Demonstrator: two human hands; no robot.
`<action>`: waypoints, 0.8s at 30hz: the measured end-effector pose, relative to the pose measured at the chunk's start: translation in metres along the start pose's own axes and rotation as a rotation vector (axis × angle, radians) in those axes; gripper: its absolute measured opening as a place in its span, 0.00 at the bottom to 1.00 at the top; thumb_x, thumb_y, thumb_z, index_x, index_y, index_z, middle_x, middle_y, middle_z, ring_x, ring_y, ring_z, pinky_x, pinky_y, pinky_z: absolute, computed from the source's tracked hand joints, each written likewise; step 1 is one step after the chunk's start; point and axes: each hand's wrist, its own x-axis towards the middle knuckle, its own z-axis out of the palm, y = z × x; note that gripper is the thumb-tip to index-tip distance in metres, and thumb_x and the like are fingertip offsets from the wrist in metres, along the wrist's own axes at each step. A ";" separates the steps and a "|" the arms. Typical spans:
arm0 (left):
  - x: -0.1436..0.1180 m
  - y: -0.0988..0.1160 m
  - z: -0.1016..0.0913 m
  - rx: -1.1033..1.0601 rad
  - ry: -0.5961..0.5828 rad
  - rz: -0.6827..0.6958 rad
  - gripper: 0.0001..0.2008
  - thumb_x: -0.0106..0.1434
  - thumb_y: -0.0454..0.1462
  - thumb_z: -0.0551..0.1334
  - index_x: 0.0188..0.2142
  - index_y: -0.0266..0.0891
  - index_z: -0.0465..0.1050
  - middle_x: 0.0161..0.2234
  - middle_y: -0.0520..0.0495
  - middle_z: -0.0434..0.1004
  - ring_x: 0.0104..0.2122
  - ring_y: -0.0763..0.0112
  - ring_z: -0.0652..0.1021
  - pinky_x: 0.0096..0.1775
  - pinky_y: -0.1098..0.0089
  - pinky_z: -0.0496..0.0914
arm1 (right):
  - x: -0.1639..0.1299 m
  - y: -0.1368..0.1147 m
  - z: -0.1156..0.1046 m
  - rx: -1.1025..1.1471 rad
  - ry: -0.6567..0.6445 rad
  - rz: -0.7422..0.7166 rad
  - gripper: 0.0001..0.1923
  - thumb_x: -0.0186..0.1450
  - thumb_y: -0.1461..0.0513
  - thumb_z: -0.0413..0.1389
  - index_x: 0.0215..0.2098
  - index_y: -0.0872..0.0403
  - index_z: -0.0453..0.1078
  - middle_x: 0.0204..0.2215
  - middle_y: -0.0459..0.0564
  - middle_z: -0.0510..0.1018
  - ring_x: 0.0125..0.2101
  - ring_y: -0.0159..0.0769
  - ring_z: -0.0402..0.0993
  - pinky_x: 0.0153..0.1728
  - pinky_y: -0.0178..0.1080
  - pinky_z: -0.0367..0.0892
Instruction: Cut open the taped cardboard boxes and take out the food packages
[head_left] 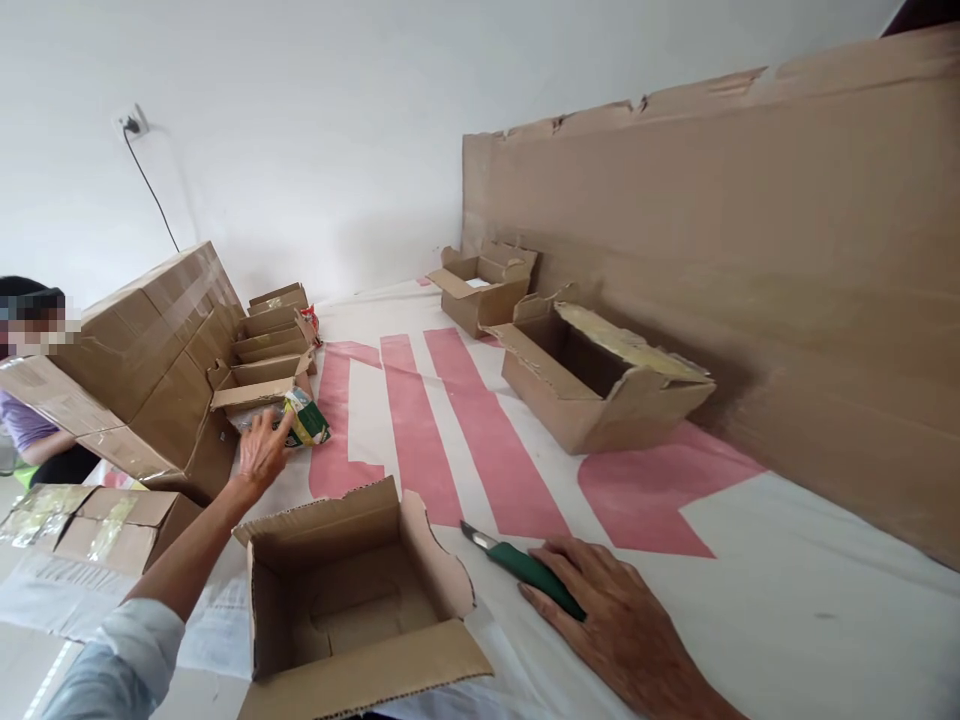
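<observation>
My left hand [264, 447] reaches out at the left with its fingers apart, at the edge of a green and yellow plastic packet [307, 420]. Whether the fingertips touch it I cannot tell. That packet lies in front of a small open carton [262, 385]. My right hand [600, 600] rests on the cloth, its fingers around the green handle of a knife [529, 573] whose short blade points away to the left. Between my arms stands an open cardboard box [360, 600] with raised flaps; its visible floor is bare cardboard.
Two open boxes [592, 390] [484, 285] stand along a tall cardboard panel [712, 220] at the right. Large stacked cartons [165, 350] are at the left, with taped boxes [124, 525] below. A person [30, 420] sits behind them. White cloth with red print [435, 430] covers the table.
</observation>
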 end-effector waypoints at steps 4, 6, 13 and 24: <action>0.001 0.000 0.026 0.091 0.011 0.016 0.40 0.66 0.34 0.68 0.74 0.57 0.62 0.68 0.34 0.63 0.62 0.38 0.68 0.55 0.46 0.69 | 0.000 0.001 0.000 0.001 0.016 -0.018 0.19 0.77 0.49 0.51 0.49 0.51 0.78 0.46 0.57 0.83 0.45 0.49 0.79 0.46 0.48 0.69; 0.014 -0.004 0.034 0.101 0.019 -0.006 0.40 0.66 0.34 0.68 0.74 0.58 0.61 0.68 0.33 0.63 0.61 0.39 0.68 0.55 0.45 0.69 | -0.001 0.001 0.000 0.000 0.021 -0.022 0.18 0.77 0.49 0.52 0.49 0.51 0.78 0.46 0.57 0.83 0.45 0.49 0.79 0.47 0.48 0.69; 0.064 -0.006 0.042 0.103 0.027 0.006 0.38 0.68 0.34 0.66 0.74 0.57 0.61 0.65 0.33 0.65 0.59 0.42 0.68 0.55 0.49 0.67 | -0.001 0.003 -0.002 -0.022 -0.005 -0.034 0.16 0.77 0.50 0.53 0.49 0.50 0.78 0.46 0.57 0.84 0.45 0.50 0.79 0.48 0.49 0.70; 0.089 0.001 0.018 0.050 -0.122 -0.021 0.38 0.67 0.35 0.66 0.74 0.55 0.60 0.63 0.35 0.66 0.60 0.42 0.70 0.57 0.47 0.69 | 0.003 0.000 -0.005 -0.023 0.009 -0.045 0.16 0.78 0.52 0.52 0.49 0.52 0.78 0.46 0.56 0.83 0.44 0.47 0.78 0.46 0.47 0.70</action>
